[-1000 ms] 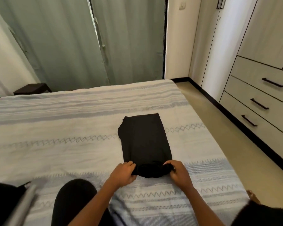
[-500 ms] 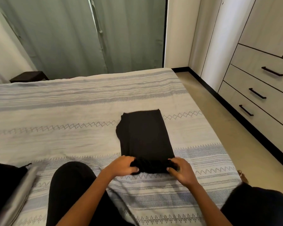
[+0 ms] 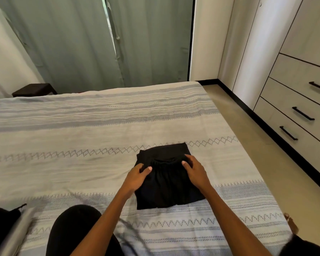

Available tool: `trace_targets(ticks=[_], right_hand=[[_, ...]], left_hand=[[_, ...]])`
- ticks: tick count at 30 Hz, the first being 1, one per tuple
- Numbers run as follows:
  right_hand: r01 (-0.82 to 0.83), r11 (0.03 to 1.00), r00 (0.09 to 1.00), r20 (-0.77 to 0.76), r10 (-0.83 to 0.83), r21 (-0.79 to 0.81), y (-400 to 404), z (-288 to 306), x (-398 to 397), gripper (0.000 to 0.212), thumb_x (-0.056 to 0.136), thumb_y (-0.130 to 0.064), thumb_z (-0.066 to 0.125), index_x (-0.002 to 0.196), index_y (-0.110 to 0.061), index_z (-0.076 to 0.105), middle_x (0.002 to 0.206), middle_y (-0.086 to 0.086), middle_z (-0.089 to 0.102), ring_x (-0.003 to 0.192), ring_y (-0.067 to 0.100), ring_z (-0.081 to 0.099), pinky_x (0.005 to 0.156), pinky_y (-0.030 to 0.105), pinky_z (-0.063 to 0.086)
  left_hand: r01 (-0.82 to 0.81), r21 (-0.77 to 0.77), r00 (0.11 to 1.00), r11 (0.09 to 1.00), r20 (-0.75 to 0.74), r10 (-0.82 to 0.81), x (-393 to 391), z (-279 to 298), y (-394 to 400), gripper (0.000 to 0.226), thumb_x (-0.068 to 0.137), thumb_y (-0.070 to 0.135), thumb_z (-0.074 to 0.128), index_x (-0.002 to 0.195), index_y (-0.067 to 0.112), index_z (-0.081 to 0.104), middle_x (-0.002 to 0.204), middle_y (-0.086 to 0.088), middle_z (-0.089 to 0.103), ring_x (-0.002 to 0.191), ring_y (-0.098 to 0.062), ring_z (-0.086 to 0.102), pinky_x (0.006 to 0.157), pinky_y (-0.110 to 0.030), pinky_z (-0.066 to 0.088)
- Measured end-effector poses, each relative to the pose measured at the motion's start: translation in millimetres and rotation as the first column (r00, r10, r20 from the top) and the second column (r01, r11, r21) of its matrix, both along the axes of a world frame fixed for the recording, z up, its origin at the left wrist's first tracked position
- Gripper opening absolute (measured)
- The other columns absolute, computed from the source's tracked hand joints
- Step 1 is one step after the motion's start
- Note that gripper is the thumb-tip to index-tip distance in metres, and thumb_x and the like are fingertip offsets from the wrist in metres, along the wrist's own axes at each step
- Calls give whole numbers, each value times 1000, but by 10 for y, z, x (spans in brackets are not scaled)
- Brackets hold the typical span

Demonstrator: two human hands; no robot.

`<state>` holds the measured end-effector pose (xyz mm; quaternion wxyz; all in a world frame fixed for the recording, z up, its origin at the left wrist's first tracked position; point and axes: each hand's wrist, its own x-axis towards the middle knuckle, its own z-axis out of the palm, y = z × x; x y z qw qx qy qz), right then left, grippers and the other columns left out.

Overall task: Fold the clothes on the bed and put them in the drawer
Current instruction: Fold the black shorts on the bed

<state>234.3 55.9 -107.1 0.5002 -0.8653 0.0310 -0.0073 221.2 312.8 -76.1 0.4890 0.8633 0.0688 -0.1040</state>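
Observation:
A black garment lies folded in half on the striped bedspread, a compact rectangle near the bed's right side. Its gathered waistband edge sits on top near the far end. My left hand grips the left end of that folded-over edge, thumb on top. My right hand holds the right end, fingers curled over the cloth. The drawers with black handles stand shut in the wardrobe wall at the right.
More dark clothing and a grey strip of cloth lie at the bed's near left corner. My black-clad knee rests on the bed. Beige floor runs between bed and drawers. Green curtains hang behind.
Both hands have carried the garment's near edge away from me and laid it over the far half, halving its length. The camera has tilted slightly.

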Motion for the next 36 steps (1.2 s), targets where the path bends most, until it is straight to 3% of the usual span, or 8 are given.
trace_targets(ticks=[3,6,11,16,22,26,31,36], right_hand=[[40,987,999,42,-34,-154,172,111,467,41,106,-41,43,143,-28,50,139,0,60,124,25,57,100,39,46],[19,957,1000,22,-13,-291,291,105,902,37,107,-39,35,139,-27,50,133,4,60,115,29,59,93,41,47],[-34,843,998,-65,-1,-537,364,-84,1334,39,109,-33,28,143,-20,42,132,10,52,98,35,63,75,39,45],[-38,828,994,-105,-25,-559,389,-467,1385,42,109,-35,28,148,-21,36,142,13,41,98,35,63,79,43,53],[-6,843,986,-144,-86,-538,409,-453,1395,51,108,-41,27,156,-22,28,152,14,34,117,35,57,92,44,49],[126,794,987,-5,-160,-595,576,-290,1160,59,104,-47,40,154,-17,33,157,14,35,140,37,37,110,53,33],[-3,841,919,330,216,-541,1064,-315,276,41,94,-47,52,130,-27,59,133,-1,56,129,25,50,103,44,42],[-191,751,865,253,433,-633,1409,-593,-453,55,81,-48,58,132,-29,57,135,-3,54,130,25,49,110,45,28]], left_hand=[[-91,107,989,990,124,78,340,-37,-39,35,101,42,50,101,8,61,98,-2,65,97,-26,63,80,-37,46],[-136,179,982,974,157,108,638,-140,-61,39,104,44,43,117,11,58,110,-8,66,104,-32,62,78,-34,42],[-128,389,984,912,164,68,1019,-402,-9,36,103,52,37,110,19,51,96,-7,67,88,-31,64,71,-37,49],[-156,495,982,855,173,79,1047,-714,17,32,101,54,38,109,24,46,96,3,65,84,-24,64,68,-35,43],[-120,400,989,909,127,75,1117,-776,139,28,96,55,51,104,28,48,83,9,59,77,-17,60,70,-33,45],[-107,-34,994,994,28,108,1097,-599,431,15,95,35,63,100,20,64,86,0,67,65,-14,59,53,-28,45],[-334,-157,942,930,-23,334,886,-607,736,12,96,18,58,94,11,67,75,-10,69,57,-19,60,51,-30,49],[-311,-161,950,937,-93,299,701,-582,821,11,94,11,58,91,10,69,78,-12,71,66,-19,65,62,-30,54]])
